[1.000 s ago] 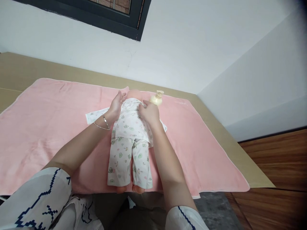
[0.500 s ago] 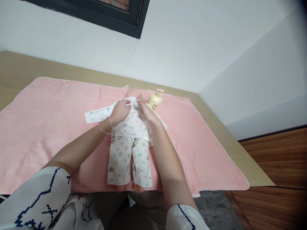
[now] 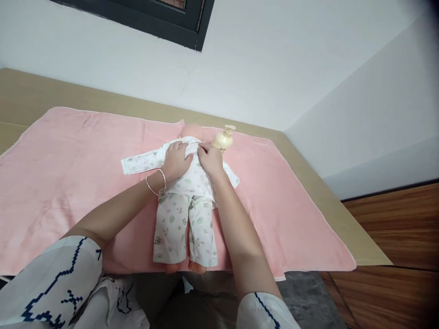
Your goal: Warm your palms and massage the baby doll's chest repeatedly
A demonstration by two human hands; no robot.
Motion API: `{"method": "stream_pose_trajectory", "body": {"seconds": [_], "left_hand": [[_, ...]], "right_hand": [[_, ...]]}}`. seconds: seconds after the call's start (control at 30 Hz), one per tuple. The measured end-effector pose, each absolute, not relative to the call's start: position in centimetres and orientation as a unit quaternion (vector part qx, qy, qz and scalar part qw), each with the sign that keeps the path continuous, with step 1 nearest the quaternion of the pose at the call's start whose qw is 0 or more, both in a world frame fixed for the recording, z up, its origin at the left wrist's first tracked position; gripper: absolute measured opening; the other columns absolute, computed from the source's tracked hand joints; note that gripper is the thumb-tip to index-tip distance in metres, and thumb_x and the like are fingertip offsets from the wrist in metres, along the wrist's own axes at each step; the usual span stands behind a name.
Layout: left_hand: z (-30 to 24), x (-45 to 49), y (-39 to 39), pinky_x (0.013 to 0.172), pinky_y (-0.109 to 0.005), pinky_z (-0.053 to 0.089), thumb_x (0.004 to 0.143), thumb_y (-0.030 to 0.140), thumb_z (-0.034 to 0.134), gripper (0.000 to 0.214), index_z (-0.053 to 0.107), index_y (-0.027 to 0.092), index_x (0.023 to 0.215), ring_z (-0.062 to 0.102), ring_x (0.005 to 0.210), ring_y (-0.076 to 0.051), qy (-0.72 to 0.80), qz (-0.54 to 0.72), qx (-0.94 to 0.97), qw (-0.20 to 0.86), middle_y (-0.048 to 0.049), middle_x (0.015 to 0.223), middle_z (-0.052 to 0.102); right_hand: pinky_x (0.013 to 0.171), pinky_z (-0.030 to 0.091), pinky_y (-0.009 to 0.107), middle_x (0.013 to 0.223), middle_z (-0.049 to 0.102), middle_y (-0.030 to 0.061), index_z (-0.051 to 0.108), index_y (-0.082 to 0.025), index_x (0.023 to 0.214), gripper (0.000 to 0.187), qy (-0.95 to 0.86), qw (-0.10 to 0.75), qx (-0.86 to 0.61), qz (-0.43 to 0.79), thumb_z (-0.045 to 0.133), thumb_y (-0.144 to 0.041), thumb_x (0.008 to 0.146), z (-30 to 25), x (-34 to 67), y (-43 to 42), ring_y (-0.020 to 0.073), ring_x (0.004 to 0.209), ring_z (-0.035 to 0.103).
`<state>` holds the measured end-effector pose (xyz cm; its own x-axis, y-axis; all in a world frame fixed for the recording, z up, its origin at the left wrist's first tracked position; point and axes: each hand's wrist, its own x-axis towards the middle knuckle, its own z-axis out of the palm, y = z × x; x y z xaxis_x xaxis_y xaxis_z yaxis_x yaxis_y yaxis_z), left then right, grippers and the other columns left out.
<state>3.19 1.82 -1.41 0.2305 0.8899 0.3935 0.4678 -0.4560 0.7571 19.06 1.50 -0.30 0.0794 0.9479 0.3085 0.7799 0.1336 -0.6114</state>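
A baby doll [image 3: 191, 131] lies on its back with its feet towards me, dressed in a white printed shirt [image 3: 188, 185] and matching trousers [image 3: 171, 228]. My left hand [image 3: 176, 162] rests on the left side of the shirt's chest, fingers spread and fairly flat. On the other side, just below the collar, my right hand [image 3: 211, 159] is closed in a pinch on the shirt. Its fingertips partly hide the cloth there. One sleeve stretches out flat to the left; the other angles down behind my right wrist.
Beside the doll's head, just past my right hand, stands a cream pump bottle [image 3: 224, 138]. A pink blanket [image 3: 274, 205] covers much of the tan tabletop [image 3: 329, 212]. A white wall [image 3: 240, 73] with a dark window frame [image 3: 171, 23] rises behind.
My right hand has gone from open fingers to a pinch at the shirt's upper chest. My left hand has shifted slightly right, its fingers flattening on the cloth.
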Motion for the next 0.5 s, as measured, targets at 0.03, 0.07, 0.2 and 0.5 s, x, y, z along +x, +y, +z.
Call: {"method": "stream_pose_trajectory", "body": {"seconds": [0.03, 0.07, 0.2, 0.5], "left_hand": [[-1.5, 3.3, 1.7, 0.124, -0.049, 0.022, 0.090, 0.030, 0.054, 0.041, 0.060, 0.014, 0.127, 0.041, 0.138, -0.035, 0.463, 0.403, 0.754, 0.234, -0.0196, 0.140, 0.054], [-1.6, 3.4, 1.6, 0.124, -0.049, 0.019, 0.091, 0.031, 0.052, 0.043, 0.057, 0.014, 0.130, 0.039, 0.140, -0.035, 0.468, 0.392, 0.760, 0.224, -0.0202, 0.144, 0.051], [-2.0, 3.3, 2.7, 0.127, -0.051, 0.010, 0.087, 0.030, 0.056, 0.044, 0.057, 0.016, 0.129, 0.033, 0.147, -0.035, 0.481, 0.379, 0.751, 0.246, -0.0188, 0.148, 0.049], [-2.1, 3.2, 2.8, 0.126, -0.054, 0.017, 0.089, 0.023, 0.049, 0.040, 0.062, 0.015, 0.127, 0.039, 0.145, -0.036, 0.468, 0.378, 0.772, 0.205, -0.0174, 0.144, 0.055]], "right_hand": [[0.109, 0.045, 0.041, 0.125, 0.071, 0.0113, 0.069, -0.017, 0.119, 0.045, -0.687, 0.320, -0.644, 0.111, 0.036, -0.036, 0.095, -0.4, 18.9, 1.5, 0.0265, 0.123, 0.061], [0.114, 0.040, 0.044, 0.134, 0.066, 0.0148, 0.065, -0.014, 0.125, 0.048, -0.700, 0.293, -0.643, 0.102, 0.034, -0.038, 0.097, -0.5, 18.8, 1.6, 0.0283, 0.132, 0.054], [0.126, 0.020, 0.052, 0.159, 0.036, 0.0263, 0.038, 0.004, 0.149, 0.064, -0.697, 0.200, -0.682, 0.090, 0.027, -0.037, 0.101, -0.3, 17.6, 1.3, 0.0347, 0.154, 0.024], [0.119, 0.032, 0.056, 0.156, 0.040, 0.0281, 0.039, 0.001, 0.148, 0.060, -0.730, 0.107, -0.667, 0.105, 0.023, -0.030, 0.099, 1.2, 17.1, 0.0, 0.0390, 0.149, 0.035]]}}
